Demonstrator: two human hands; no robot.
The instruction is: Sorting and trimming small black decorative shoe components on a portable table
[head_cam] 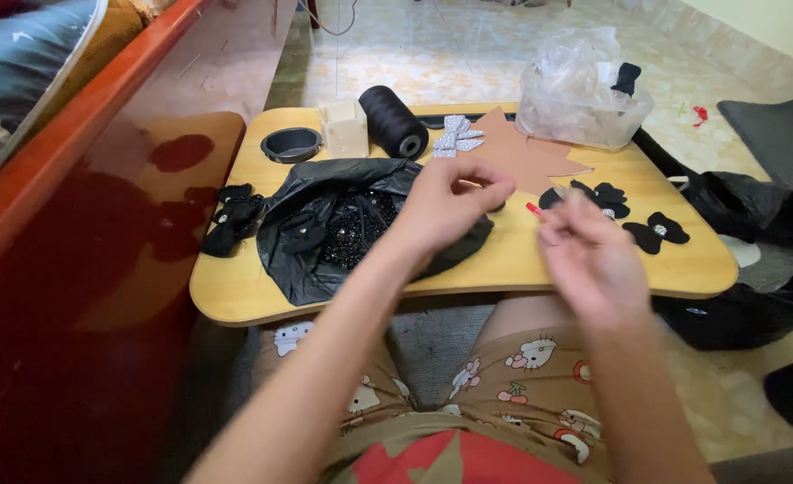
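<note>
My left hand (450, 202) hovers over a black plastic bag (325, 193) of dark beads on a small wooden lap table (504, 260), its fingers pinched together; what they pinch is too small to tell. My right hand (589, 255) is blurred, raised to the right of the left hand, fingers curled near a small red-tipped object (533, 209). Just beyond the right hand lie two black fabric flowers (607, 197) (656, 231) with shiny centres.
A black thread spool (394, 121), a round black cup holder (291, 143), a silver bow (456, 136), a brown felt piece (522, 152) and a clear plastic tub (583, 94) sit at the table's back. Black bows (233, 215) lie at its left edge. A red wooden bed frame (82, 224) stands left.
</note>
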